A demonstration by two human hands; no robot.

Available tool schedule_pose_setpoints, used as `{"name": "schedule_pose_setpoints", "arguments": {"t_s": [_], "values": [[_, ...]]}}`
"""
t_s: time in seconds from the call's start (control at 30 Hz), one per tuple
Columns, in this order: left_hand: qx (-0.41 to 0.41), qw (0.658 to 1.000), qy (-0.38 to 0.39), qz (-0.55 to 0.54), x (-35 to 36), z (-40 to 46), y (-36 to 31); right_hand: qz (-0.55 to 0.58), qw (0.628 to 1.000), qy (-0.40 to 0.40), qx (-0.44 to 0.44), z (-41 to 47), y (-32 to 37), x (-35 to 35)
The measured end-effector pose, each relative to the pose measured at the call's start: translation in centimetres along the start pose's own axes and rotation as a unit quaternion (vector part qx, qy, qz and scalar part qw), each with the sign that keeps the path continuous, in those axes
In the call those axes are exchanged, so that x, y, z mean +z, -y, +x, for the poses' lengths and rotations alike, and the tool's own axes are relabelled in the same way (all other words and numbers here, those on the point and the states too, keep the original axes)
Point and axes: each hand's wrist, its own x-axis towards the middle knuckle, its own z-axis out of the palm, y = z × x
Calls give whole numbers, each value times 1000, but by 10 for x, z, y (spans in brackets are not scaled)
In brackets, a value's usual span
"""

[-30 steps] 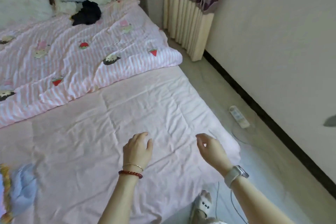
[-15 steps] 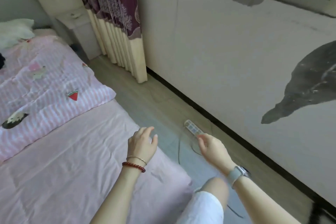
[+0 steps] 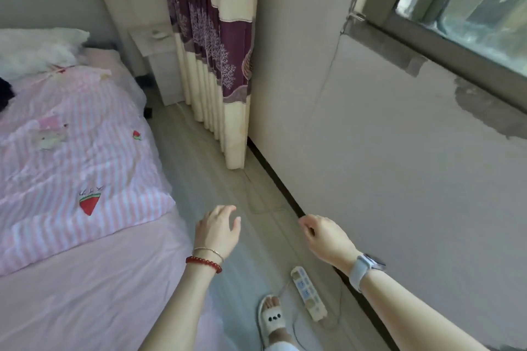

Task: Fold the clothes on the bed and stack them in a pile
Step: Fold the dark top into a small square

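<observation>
Bed (image 3: 94,288) at left, under a plain pink sheet, with a pink striped quilt (image 3: 71,168) spread over its far part. A dark garment (image 3: 5,92) just peeking in at the left edge on the quilt, near a white pillow (image 3: 34,51); too little of it in view to tell more. No folded pile in view.

Left hand (image 3: 218,229) hanging in the air past the bed's right edge, over the floor (image 3: 216,185), palm down, fingers loosely curled and holding nothing. Red bead bracelet (image 3: 204,263) and a thin bangle on that wrist. Right hand (image 3: 325,239) also in the air, apart from the left, near the wall (image 3: 399,165), fingers loosely bent, nothing in it. Pale watch (image 3: 363,266) on that wrist.

Below the hands, a power strip (image 3: 308,292) lying on the floor along the skirting, cord looping beside it. Just left of it, a foot in a white slipper (image 3: 272,319). Farther back, a cream and purple curtain (image 3: 216,60) reaching the floor, a white nightstand (image 3: 162,63) beside it against the head of the bed. Window (image 3: 470,3) at upper right.
</observation>
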Motion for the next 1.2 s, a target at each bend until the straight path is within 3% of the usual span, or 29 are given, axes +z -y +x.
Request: {"name": "schedule_pose_setpoints", "arguments": {"t_s": [0.23, 0.6, 0.8, 1.03, 1.2], "values": [[-87, 996, -34, 10, -57, 78, 9, -12, 991, 63, -119, 123, 43, -54], [-261, 954, -149, -13, -143, 196, 100, -3, 947, 130, -295, 325, 204, -54], [-373, 901, -208, -75, -204, 281, 172, -16, 914, 168, -369, 459, 318, -44], [-458, 832, -285, -129, -274, 337, 256, -48, 834, 263, -482, 560, 474, -29], [-510, 789, -313, -139, -312, 376, 355, -71, 786, 274, -549, 615, 600, 2]]}}
